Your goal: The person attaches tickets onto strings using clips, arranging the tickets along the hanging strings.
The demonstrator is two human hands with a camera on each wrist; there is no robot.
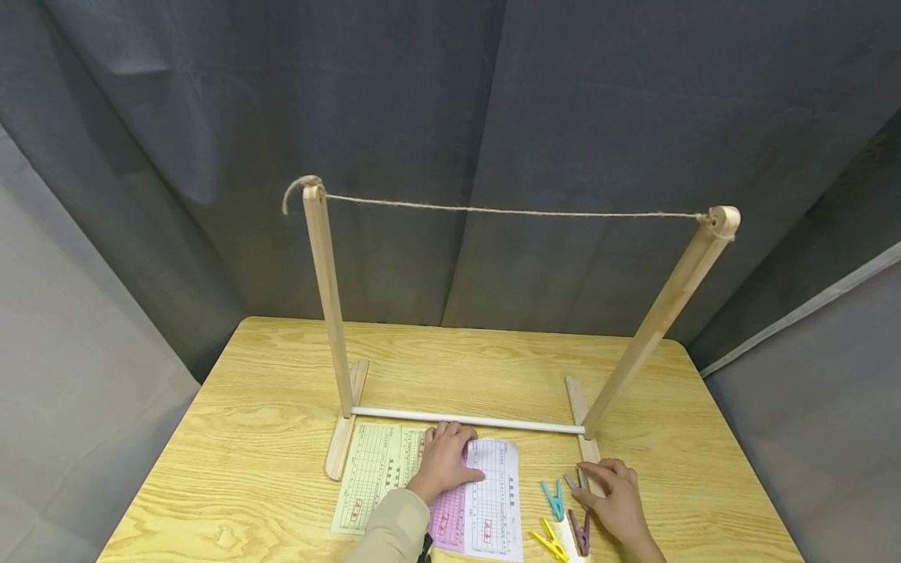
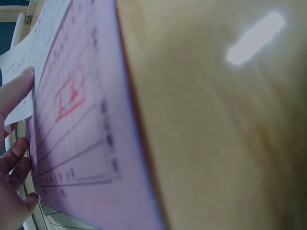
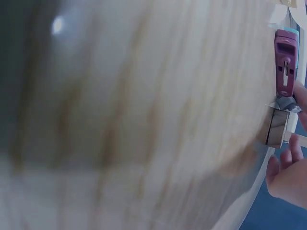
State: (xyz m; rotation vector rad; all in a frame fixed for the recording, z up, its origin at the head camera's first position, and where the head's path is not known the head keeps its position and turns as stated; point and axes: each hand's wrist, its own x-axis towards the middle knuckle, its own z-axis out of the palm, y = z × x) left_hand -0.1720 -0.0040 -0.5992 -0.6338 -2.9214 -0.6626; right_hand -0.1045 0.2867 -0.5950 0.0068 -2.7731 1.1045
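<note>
My left hand (image 1: 445, 461) rests on a row of printed paper forms with the fingers stretched forward. It lies over a pink form (image 1: 448, 522), and the thumb reaches onto a white form (image 1: 496, 500). Pale yellow forms (image 1: 366, 477) spread to its left. At the right, my right hand (image 1: 614, 500) pinches a grey clothespin (image 1: 572, 482) between thumb and index finger, beside the stand's right foot. Close by lie a blue clothespin (image 1: 554, 500), a purple clothespin (image 3: 286, 62) and a yellow clothespin (image 1: 551, 541).
Behind the forms is a wooden stand with a left post (image 1: 326, 297), a right post (image 1: 658, 320) and a white bottom rod (image 1: 468, 420). A string (image 1: 507, 210) runs between the post tops. Dark curtains (image 1: 394, 94) hang behind the wooden table (image 1: 218, 461).
</note>
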